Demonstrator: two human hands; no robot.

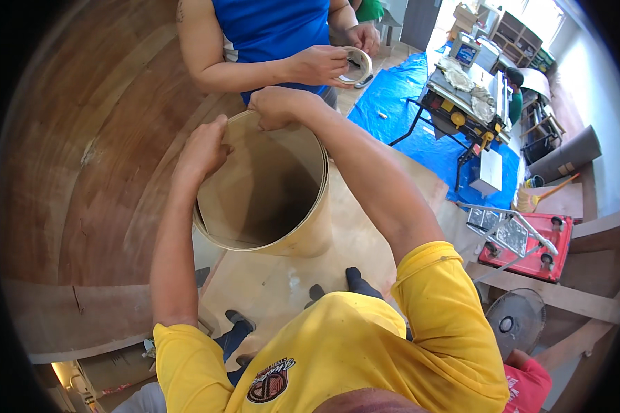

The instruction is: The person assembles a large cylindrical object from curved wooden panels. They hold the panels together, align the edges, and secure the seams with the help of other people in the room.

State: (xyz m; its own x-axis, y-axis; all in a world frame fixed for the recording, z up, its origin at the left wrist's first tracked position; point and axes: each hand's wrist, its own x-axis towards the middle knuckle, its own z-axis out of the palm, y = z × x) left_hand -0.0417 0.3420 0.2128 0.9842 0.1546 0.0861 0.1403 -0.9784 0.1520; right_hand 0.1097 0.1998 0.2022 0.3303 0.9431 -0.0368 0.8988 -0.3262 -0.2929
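Note:
A thin plywood sheet rolled into an open cylinder (289, 227) stands on a flat plywood board (365, 234) in front of me. My left hand (203, 148) grips the cylinder's upper rim on the left. My right hand (280, 107) clamps the rim at the far side, where the sheet's ends overlap. Facing me, a person in a blue shirt holds a roll of tape (356, 65) in both hands just beyond the cylinder.
A large curved wooden panel (96, 151) fills the left. To the right, a table saw (465, 103) stands on a blue tarp (420, 131). Beside them are a red wheeled machine (530, 241), a floor fan (517, 320) and wooden shelves (517, 31).

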